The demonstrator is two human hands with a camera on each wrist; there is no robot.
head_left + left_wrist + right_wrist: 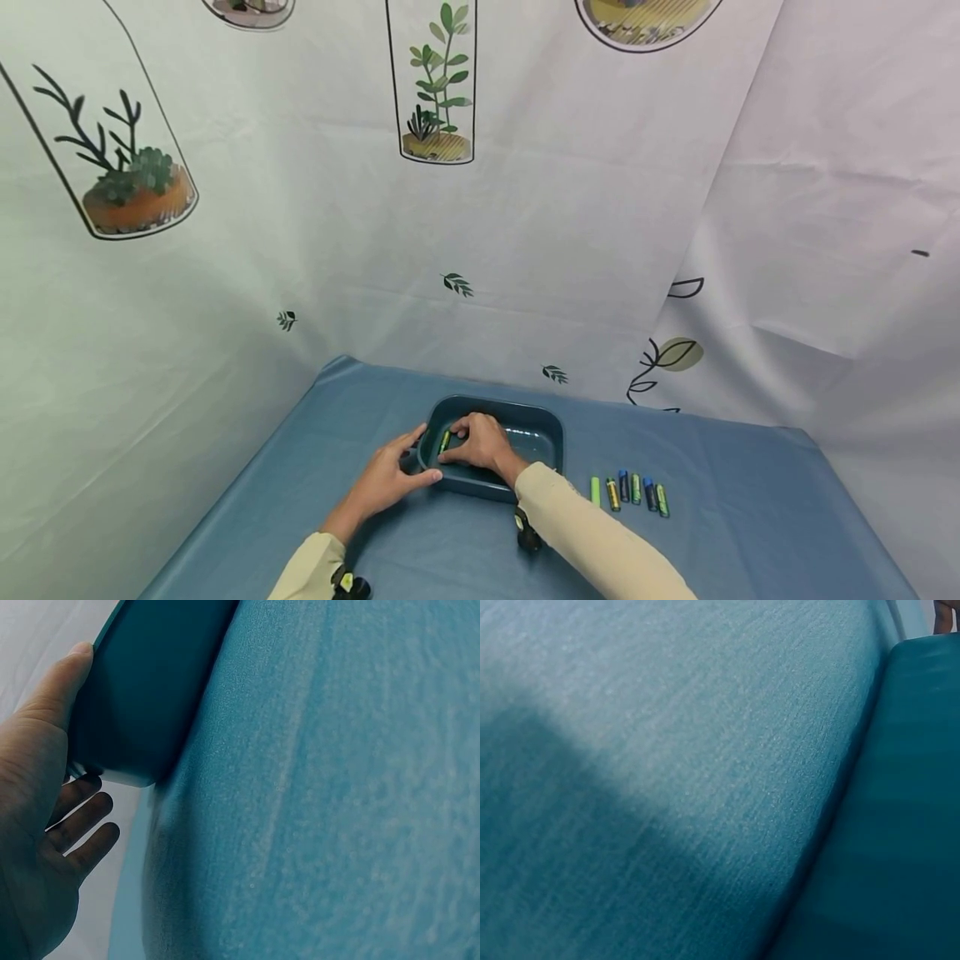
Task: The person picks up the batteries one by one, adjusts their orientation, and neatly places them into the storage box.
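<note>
A dark teal rectangular tray (480, 487) stands on the blue-covered table. My left hand (386, 479) touches its left end, thumb at the near rim and fingers spread along the side. The left wrist view shows the thumb against the tray wall (142, 697), the other fingers extended past the corner. Inside the tray, my right hand (483, 443) reaches to the left end. Its thumb and fingertips pinch a green battery (445, 442) by its ends. The right wrist view shows mostly tablecloth and the tray's outer wall (885, 810); the right hand is hidden there.
Right of the tray lies a row of several batteries, among them a lime-green one (596, 491), a gold-and-black one (612, 495) and a dark blue one (650, 495). A pale printed curtain (525, 233) hangs behind the table (735, 517).
</note>
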